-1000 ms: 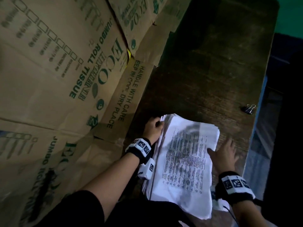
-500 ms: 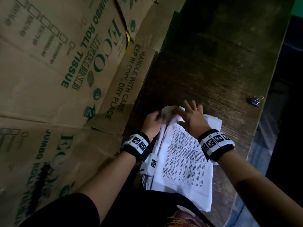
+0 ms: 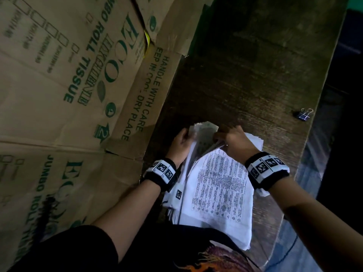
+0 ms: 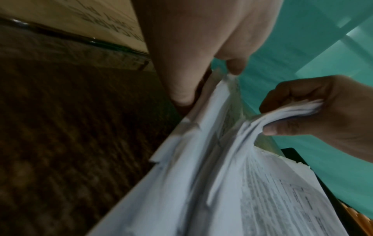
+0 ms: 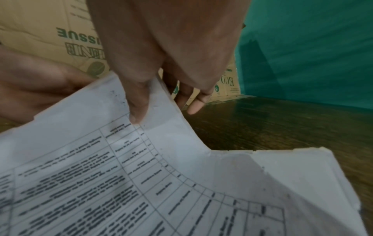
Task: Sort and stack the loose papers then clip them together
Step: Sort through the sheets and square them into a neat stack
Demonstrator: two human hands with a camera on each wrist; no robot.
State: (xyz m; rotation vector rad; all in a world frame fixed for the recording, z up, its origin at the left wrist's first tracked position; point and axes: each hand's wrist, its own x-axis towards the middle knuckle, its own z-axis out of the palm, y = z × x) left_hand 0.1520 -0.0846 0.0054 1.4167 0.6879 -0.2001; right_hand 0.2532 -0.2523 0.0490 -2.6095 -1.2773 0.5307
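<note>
A stack of printed white papers (image 3: 220, 185) lies on the dark wooden table (image 3: 255, 75), its near end hanging over the table's front edge. My left hand (image 3: 189, 134) grips the stack's far left corner, where several sheets stand raised. My right hand (image 3: 220, 137) pinches a bundle of sheets at the far edge, thumb on top (image 5: 139, 103) and fingers underneath (image 5: 193, 105), bending them up off the rest. In the left wrist view the papers (image 4: 222, 183) fan apart between both hands. A black binder clip (image 3: 304, 114) lies alone near the table's right edge.
Large brown cardboard boxes (image 3: 68, 85) printed with green lettering line the table's left side, right beside my left hand. A teal wall (image 5: 302, 47) stands behind the table. The table's right edge drops off just past the clip.
My right hand went from the stack's right side to its far edge, lay flat there, and now pinches and lifts a bundle of sheets. My left hand stayed at the far left corner.
</note>
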